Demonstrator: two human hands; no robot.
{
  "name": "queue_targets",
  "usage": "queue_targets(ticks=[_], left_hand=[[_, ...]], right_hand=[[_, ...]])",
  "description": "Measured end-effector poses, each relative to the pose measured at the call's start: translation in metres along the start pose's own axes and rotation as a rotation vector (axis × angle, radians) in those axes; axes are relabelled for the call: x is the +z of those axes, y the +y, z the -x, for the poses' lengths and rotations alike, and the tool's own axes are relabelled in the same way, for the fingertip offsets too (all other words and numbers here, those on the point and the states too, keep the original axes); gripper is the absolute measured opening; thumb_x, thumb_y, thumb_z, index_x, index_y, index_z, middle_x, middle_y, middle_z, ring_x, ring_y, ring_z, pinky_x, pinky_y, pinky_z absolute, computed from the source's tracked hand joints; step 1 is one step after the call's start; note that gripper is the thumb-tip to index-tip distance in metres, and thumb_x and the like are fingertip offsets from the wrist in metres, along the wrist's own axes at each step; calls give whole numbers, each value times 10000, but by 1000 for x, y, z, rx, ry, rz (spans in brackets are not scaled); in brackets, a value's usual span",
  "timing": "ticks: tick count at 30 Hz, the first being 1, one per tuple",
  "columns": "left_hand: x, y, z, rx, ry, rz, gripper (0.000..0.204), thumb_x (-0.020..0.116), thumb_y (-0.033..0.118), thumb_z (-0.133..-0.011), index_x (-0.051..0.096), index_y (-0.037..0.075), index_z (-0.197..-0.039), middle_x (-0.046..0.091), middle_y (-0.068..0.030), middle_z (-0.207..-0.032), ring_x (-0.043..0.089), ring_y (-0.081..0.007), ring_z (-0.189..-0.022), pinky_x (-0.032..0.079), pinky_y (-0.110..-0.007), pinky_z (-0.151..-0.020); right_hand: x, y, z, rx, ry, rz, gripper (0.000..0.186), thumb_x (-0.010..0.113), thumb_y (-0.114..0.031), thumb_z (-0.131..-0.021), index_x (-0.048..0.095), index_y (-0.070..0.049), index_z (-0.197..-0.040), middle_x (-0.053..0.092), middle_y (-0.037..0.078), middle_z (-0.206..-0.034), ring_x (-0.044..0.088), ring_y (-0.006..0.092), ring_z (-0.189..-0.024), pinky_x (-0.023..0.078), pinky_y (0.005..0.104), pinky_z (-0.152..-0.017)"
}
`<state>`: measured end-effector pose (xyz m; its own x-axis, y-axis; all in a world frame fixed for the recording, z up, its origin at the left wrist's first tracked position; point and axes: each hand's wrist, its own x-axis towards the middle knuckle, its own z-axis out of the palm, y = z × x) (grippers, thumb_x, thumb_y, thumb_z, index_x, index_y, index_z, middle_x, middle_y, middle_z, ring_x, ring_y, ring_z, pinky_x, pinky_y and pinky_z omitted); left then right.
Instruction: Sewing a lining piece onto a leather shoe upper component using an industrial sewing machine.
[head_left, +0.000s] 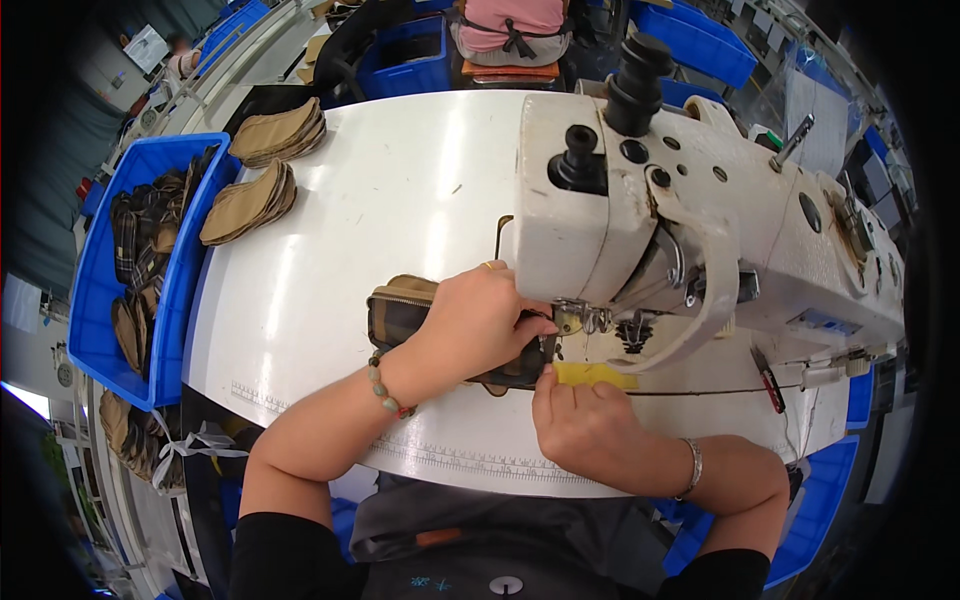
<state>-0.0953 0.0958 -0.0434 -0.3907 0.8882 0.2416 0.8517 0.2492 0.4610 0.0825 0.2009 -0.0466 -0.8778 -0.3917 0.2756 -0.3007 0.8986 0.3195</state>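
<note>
A dark plaid fabric pouch (398,318) with a tan top and a zipper along its edge lies on the white sewing table, its right end beside the needle area of the white sewing machine (565,240). My left hand (478,322) rests across the pouch, thumb and fingers closed on its right end next to the presser foot (592,320). Just nearer to me, my right hand (590,420) is closed, its fingertips at the pouch's near right corner. Part of the pouch is hidden under my left hand. A yellow strip (598,375) lies beside my right fingers.
Thread snips (769,382) with red handles lie at the right. Two stacks of tan fabric pieces (278,132) sit at the far left, by a blue bin (172,385) of plaid pieces. A ruler scale (450,450) runs along the near table edge. Someone in pink (515,25) sits beyond the table.
</note>
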Motion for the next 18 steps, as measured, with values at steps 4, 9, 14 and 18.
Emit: queue_targets(ticks=[4,9,14,18], left_hand=[[-4,-3,-1,-48,-18,91,190,832,285,-741,788,127,-837,677,-87,-751,662,-300,-762,528,-401,-641],[-7,-1,-2,-39,-8,177,180,842,258,-729,785,118,-827,705,-94,-789,658,-311,-742,532,-397,-653],[-7,-1,-1,-25,-6,204,183,846,249,-724,775,110,-821,714,-87,-811,658,-311,-763,534,-403,-674],[-6,5,-3,-20,88,126,182,833,227,-738,745,95,-827,707,-75,-799,662,-316,-780,527,-413,-671]], right_hand=[[0,0,1,7,-9,-20,335,647,-75,-676,713,84,-963,493,-15,-603,501,99,-509,351,263,-478],[0,0,1,18,30,-7,338,643,-73,-671,710,89,-960,495,-16,-605,507,103,-509,356,262,-475],[1,2,1,3,47,-34,320,646,-69,-678,711,86,-949,537,1,-617,524,106,-519,368,261,-480],[0,1,2,0,25,-25,312,650,-68,-679,712,85,-945,551,9,-621,527,107,-521,371,265,-484]])
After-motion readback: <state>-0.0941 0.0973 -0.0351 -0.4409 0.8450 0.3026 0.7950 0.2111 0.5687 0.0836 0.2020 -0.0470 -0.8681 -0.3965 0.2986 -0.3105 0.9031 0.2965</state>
